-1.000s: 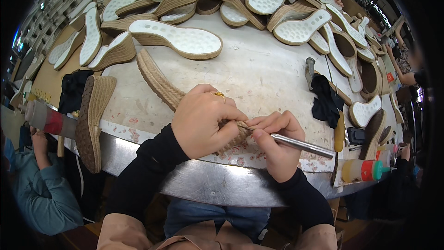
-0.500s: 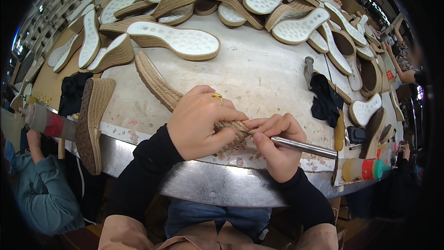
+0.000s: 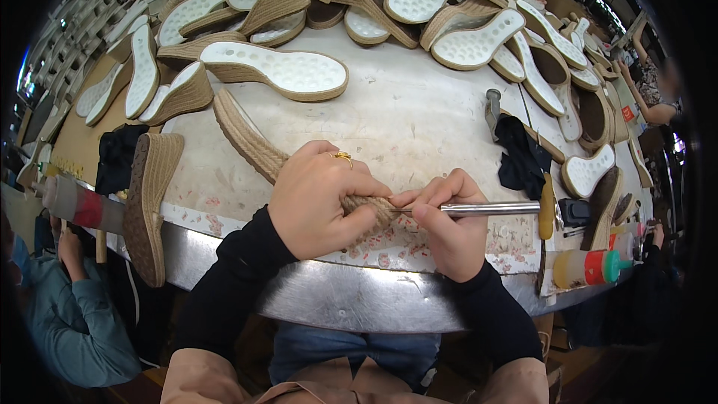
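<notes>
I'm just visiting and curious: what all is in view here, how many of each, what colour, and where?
Held braided wedge sole: 1, tan, centre
Slim metal-handled tool: 1, silver, right of centre
Dimple-topped braided wedge soles: many, too overlapped to count, white and tan, back and right
Pattern-bottomed braided wedge sole: 1, brown and tan, left front
Crumpled cloths: 2, black, left and right
Slender-handled tool: 1, yellow, right
Green-capped plastic bottle: 1, yellowish with red label, right front
Red-banded plastic bottle: 1, greyish, far left
Metal-edged worktop: 1, stained white, centre
Other people: several, partly seen, edges
Left hand: 1, gold-ringed, gripping the held sole
Right hand: 1, bare, holding the silver tool
</notes>
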Available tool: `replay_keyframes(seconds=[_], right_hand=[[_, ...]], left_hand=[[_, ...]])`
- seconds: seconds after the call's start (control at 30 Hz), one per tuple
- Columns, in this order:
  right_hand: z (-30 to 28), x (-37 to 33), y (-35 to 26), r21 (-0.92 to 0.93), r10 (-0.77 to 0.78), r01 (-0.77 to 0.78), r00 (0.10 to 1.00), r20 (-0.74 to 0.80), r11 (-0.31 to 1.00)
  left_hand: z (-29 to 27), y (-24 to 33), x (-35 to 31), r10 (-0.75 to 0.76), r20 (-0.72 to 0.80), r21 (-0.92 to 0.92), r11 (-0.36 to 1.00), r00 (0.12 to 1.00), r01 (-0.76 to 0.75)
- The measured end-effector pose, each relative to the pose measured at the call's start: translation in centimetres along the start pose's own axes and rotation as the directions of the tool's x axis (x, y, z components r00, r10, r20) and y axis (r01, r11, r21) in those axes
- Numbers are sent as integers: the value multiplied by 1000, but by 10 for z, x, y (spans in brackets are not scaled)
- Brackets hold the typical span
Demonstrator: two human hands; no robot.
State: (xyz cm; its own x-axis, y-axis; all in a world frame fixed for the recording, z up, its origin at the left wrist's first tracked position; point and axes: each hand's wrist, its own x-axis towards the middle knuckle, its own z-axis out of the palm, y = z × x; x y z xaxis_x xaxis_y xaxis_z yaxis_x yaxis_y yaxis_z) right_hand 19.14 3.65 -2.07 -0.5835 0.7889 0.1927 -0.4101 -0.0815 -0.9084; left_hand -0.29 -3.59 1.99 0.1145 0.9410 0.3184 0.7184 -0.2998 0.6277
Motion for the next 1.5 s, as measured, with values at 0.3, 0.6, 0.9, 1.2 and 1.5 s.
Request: replay_keyframes(seconds=[0.3,0.6,0.9,1.2,1.5], right_hand=[[11,-6,-6,-240,-89,91,996,20,966],[7,1,-4,-167,27,-31,999,-24,986],[3,-2,-1,-135,-71,78,996,62,988],[7,-6,0,-181,-125,132,991,53,975],[7,-7,4,-429,-373,447,894,249,785]], left_hand=[[-1,0,-1,12,5,4,1000,1000,-12],[-1,0,-1,-11,19,-6,1000,1000,11],[-8,0,-2,3,89,-10,1000,996,-2],[-7,0,-2,-27,107,-3,1000,994,27],[-5,-1,-2,-17,80,-22,1000,997,18]])
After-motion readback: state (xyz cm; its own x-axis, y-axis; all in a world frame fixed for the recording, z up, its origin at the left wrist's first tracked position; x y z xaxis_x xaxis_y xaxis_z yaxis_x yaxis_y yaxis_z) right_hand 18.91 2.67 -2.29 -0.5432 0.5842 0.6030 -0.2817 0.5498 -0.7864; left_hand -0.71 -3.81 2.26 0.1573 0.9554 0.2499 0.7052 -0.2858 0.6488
